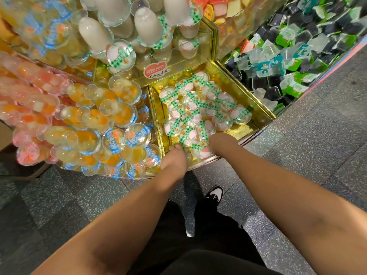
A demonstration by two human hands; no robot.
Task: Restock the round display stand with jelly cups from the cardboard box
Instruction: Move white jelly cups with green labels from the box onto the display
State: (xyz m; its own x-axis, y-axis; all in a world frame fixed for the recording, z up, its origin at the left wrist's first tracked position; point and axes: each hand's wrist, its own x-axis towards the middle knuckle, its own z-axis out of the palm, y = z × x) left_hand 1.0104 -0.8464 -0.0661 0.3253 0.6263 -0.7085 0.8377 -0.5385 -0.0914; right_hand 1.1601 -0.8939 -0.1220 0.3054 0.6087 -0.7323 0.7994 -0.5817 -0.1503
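Left hand (pixel 174 158) and right hand (pixel 219 140) reaching into gold bin (pixel 258 108) among green-lidded jelly cups (pixel 198 108); state of fingers impossible to tell.

Display stand (pixel 264 114): tiered, gold mirrored walls dividing wedge-shaped compartments. Front lower compartment holds jelly cups (pixel 198 114): small round clear cups, whitish-pink jelly, lids with green checked bands. They lie in a loose single layer, lids mostly up, some tilted and overlapping, touching one another. Gold floor shows bare at the compartment's right and front edges. Cardboard box not in view.
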